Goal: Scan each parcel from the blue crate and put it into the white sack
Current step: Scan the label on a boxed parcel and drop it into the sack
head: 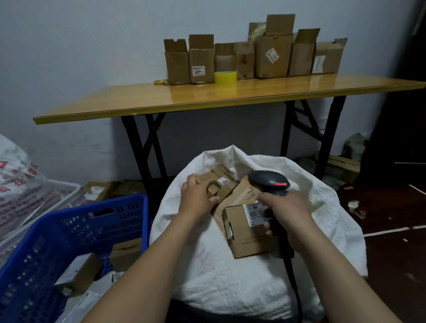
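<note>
One parcel [218, 177] sat grasped in the left hand [198, 197] over the white sack [235, 269]; the right hand [287, 213] gripped the scanner [268, 181].

A white label [198, 70] on the second cardboard box [202, 59] from the left on the table [156, 103] bore bold digits that looked like "017". Red Chinese characters ran across the printed sack [12, 185] at the left, too blurred to read. The barcode label [255, 213] on the nearest parcel [248, 235] in the white sack [223, 277] carried print too small to read.
</note>
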